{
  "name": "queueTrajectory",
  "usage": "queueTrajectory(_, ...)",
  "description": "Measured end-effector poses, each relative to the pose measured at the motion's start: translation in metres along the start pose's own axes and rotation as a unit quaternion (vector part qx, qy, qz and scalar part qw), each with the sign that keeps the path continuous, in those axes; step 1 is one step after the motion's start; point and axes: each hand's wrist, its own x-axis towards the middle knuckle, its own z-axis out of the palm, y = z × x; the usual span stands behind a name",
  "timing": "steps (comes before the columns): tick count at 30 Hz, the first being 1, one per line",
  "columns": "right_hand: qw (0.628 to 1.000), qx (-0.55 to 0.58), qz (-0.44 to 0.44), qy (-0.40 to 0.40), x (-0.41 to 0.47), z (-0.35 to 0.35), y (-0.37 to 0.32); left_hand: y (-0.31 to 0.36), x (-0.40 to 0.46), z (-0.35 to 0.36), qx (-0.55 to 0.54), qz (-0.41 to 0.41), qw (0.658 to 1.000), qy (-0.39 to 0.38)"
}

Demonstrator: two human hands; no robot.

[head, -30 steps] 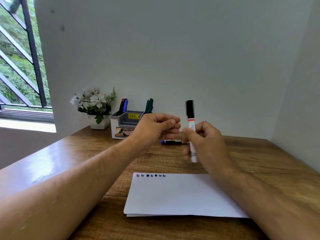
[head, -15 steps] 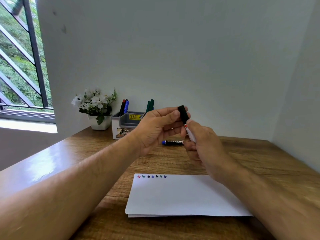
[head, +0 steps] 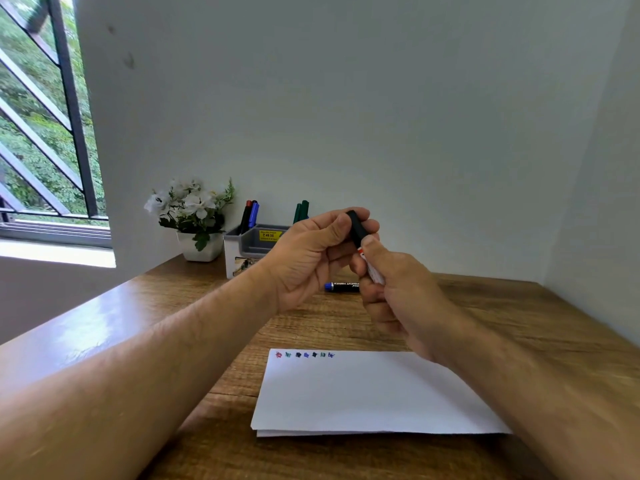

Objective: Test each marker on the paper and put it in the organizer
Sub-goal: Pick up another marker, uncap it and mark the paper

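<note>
I hold a white marker with a black cap [head: 357,229] above the table, tilted to the upper left. My right hand [head: 398,292] grips its white barrel. My left hand [head: 311,258] pinches the black cap between thumb and fingers. Below lies the white paper [head: 367,396] with a row of several small coloured test marks at its top left. A blue-capped black marker [head: 341,286] lies on the table behind my hands. The grey and white organizer [head: 249,244] stands at the back with red, blue and green markers upright in it, partly hidden by my left hand.
A white pot of white flowers [head: 194,220] stands left of the organizer by the wall. The wooden table [head: 519,323] runs into a corner, with walls behind and to the right. A barred window [head: 41,133] is on the left.
The marker tipped from upright to a leftward tilt and rose slightly. My left hand came across and closed on its black cap. My right hand slid higher on the barrel.
</note>
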Motion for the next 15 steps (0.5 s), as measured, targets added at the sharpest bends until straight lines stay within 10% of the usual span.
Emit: queueTrajectory(15, 0.999, -0.033, 0.014, 0.034, -0.002, 0.008, 0.003, 0.009, 0.007, -0.007, -0.060, 0.056, 0.996, 0.039)
